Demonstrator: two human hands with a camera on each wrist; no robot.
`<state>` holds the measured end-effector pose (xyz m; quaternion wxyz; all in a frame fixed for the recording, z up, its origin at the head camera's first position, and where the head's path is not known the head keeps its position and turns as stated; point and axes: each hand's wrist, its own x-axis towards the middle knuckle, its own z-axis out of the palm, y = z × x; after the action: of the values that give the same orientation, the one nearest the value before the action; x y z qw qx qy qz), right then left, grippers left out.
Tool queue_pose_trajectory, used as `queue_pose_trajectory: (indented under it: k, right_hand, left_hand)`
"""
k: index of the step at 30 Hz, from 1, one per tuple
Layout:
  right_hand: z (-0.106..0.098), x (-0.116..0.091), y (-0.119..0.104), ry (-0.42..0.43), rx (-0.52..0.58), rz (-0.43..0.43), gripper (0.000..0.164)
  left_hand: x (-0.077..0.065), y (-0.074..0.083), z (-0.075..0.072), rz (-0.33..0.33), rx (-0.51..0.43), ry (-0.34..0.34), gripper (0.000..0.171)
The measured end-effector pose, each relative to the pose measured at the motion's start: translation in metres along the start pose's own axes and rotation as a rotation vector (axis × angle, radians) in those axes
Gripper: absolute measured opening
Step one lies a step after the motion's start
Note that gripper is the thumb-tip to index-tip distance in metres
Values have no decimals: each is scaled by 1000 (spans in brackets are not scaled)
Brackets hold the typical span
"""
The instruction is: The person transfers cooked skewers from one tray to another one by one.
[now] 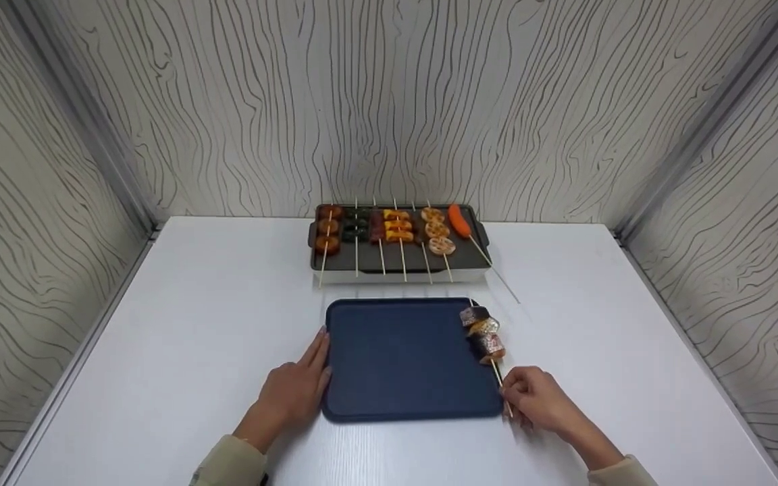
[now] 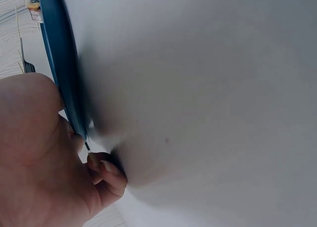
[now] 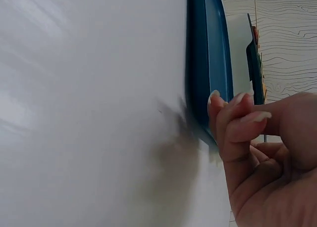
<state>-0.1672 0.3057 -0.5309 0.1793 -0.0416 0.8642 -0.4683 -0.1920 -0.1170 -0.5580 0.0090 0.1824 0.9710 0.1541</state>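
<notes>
In the head view a dark blue tray [image 1: 402,364] lies on the white table. A skewer of chunky pieces [image 1: 487,343], dark and silvery with some orange, lies along the tray's right edge. My right hand [image 1: 536,398] pinches the near end of its stick by the tray's front right corner. My left hand [image 1: 294,391] rests against the tray's left edge, index finger stretched along the rim. In the left wrist view, some fingers [image 2: 110,175] bend beside the tray's edge. The right wrist view shows bent fingers [image 3: 242,120] next to the tray; the stick is mostly hidden there.
Behind the tray stands a dark grill pan [image 1: 362,262] on a light base. It bears several skewers, among them lotus root slices [image 1: 437,229] and an orange sausage [image 1: 458,221] whose stick overhangs the right front. Patterned panels [image 1: 375,101] enclose the table [image 1: 227,283].
</notes>
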Motion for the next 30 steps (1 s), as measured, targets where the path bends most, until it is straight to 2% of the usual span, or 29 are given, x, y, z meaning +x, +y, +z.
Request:
queue_pose_trajectory:
  k: [4, 12, 19, 30]
  right_hand:
    - [2, 1, -1, 27, -18, -5, 11]
    - [9, 3, -2, 140, -91, -44, 13]
    - [12, 5, -4, 186, -114, -12, 12]
    - [20, 9, -8, 275, -140, 41, 14]
  left_hand:
    - [0, 0, 0, 1, 11, 0, 57]
    - [1, 1, 0, -29, 21, -36, 57]
    - [1, 2, -2, -27, 24, -44, 57]
    - [0, 0, 1, -9, 16, -18, 57]
